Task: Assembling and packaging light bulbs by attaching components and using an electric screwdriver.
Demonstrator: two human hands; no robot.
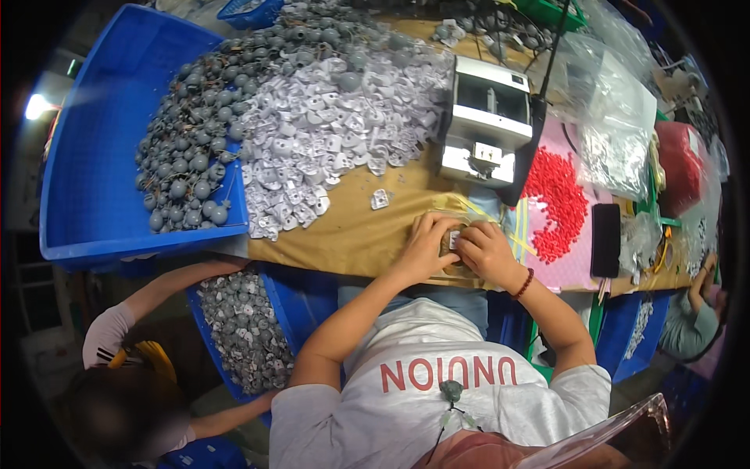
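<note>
At the table's front edge both my hands are close together. My left hand [426, 248] is curled, with its fingertips at a small white plastic part [454, 239] and a dark brownish round shape beside it; most of what it grips is hidden. The fingers of my right hand [486, 252] pinch that white part from the other side. Under the hands lies a patch of the table with yellow tape [470, 205] around it. Nearest on the left is a single white plastic piece [380, 199], apart from a large heap of similar white pieces [328, 133].
Grey balls with wires [199, 148] spill from a blue bin [94, 172]. A white-and-black machine [486, 109] stands ahead, red pieces [558, 207] and a black phone-like slab [605, 238] to the right. A lower bin of grey-and-white parts [242, 336] is beside a co-worker's arm [176, 285].
</note>
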